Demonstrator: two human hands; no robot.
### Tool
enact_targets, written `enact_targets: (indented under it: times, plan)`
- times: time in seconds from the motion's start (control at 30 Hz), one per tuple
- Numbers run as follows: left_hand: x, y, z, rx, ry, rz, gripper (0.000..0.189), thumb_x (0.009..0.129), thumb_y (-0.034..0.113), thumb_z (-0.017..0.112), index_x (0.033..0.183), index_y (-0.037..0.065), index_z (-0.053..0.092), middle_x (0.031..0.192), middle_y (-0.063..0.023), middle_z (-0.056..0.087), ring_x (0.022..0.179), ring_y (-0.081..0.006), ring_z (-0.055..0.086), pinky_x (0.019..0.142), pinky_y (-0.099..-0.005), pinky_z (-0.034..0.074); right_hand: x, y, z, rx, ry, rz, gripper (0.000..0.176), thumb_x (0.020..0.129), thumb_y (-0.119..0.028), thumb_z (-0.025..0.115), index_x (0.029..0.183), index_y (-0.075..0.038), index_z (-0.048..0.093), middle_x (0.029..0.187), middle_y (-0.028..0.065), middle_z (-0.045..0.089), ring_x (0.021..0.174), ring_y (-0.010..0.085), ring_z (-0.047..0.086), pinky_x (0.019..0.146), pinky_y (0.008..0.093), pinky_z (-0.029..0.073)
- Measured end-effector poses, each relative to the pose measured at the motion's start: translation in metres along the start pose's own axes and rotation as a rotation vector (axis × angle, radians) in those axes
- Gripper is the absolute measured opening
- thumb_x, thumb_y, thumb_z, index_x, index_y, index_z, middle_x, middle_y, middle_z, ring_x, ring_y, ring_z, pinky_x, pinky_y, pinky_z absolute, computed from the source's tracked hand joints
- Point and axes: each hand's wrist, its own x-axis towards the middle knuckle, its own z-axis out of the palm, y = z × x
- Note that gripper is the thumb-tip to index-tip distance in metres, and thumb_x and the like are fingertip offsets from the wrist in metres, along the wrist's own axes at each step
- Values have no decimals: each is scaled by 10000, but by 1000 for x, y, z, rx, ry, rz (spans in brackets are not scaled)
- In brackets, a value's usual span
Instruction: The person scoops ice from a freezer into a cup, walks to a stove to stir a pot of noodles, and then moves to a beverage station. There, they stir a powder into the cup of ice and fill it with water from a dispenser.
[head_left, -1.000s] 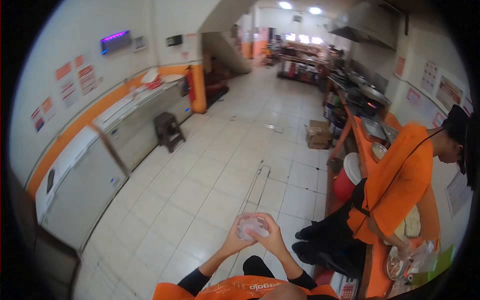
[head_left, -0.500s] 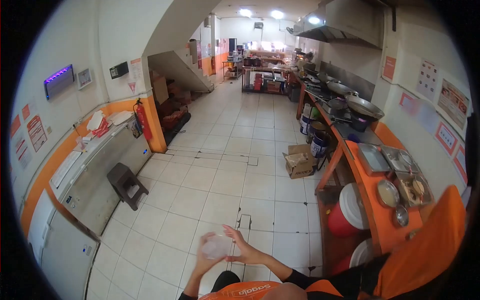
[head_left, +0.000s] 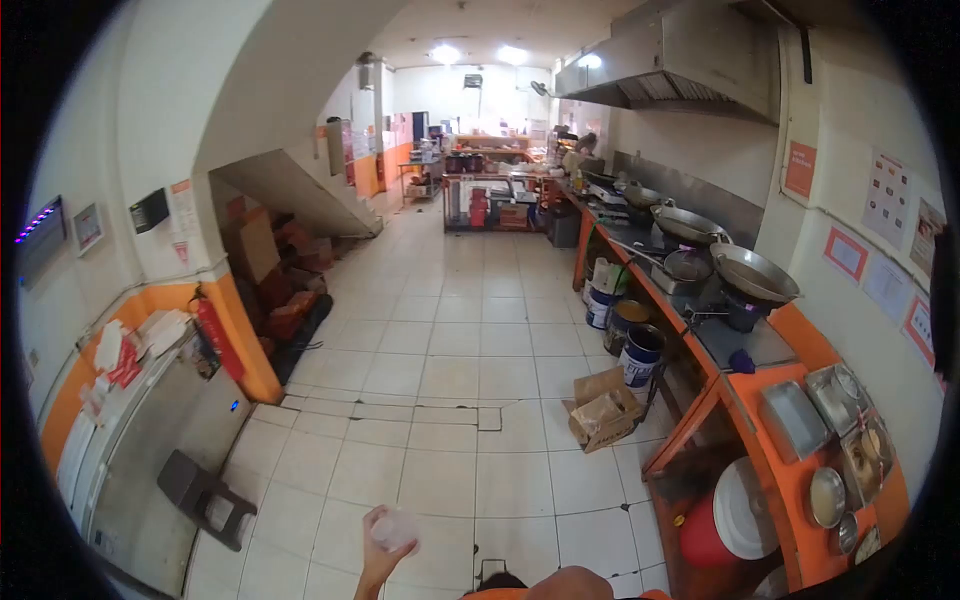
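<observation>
My left hand (head_left: 378,553) is at the bottom of the head view, a little left of the middle. Its fingers are closed around a small translucent plastic container (head_left: 397,532), whose exact kind is too blurred to make out. White floor tiles lie behind it. My right hand is out of the picture.
A grey plastic stool (head_left: 208,500) stands by a chest freezer (head_left: 150,445) on the left. An open cardboard box (head_left: 603,410) sits on the tiled floor (head_left: 455,370). Along the right run an orange counter (head_left: 765,410) with metal trays, woks (head_left: 755,275) and a red bucket (head_left: 715,530).
My right hand has left the container and gone out of view. My left hand, still holding the container, appears lower and further left. The view has tipped up and turned.
</observation>
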Motion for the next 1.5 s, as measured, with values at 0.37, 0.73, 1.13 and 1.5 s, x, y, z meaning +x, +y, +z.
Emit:
enact_targets:
  times: [0.37, 0.73, 1.13, 1.5]
  plan:
    - [354, -41, 136, -219, -227, 41, 856, 573, 5, 790, 1275, 80, 305, 1206, -77, 394, 1133, -205, 415, 964, -360, 371, 195, 178, 66, 576, -298, 545, 345, 846, -217, 520, 1147, -51, 549, 1041, 151, 602, 927, 229, 586, 771, 359, 461]
    - [565, -85, 100, -90, 122, -131, 821, 566, 1, 754, 1250, 93, 308, 1220, -86, 381, 1138, -234, 409, 948, -384, 400, 651, 332, 98, 774, -77, 200, 343, 890, -249, 468, 1149, -32, 527, 968, 139, 596, 943, 248, 564, 846, 378, 441]
    - [968, -135, 189, 67, -242, 138, 809, 580, 51, 810, 1224, 62, 320, 1186, -85, 395, 1139, -211, 415, 945, -361, 391, 753, 449, 173, 382, -616, 378, 387, 921, -299, 401, 1142, -6, 526, 1074, 212, 589, 1043, 323, 547, 902, 398, 427]
    - [1248, -176, 361, -241, -304, -16, 810, 594, 31, 805, 1242, 90, 321, 1212, -72, 408, 1160, -191, 411, 965, -355, 386, 982, 679, 236, 969, -407, 981, 371, 915, -285, 441, 1148, -10, 525, 1069, 167, 598, 1057, 263, 541, 918, 361, 414]
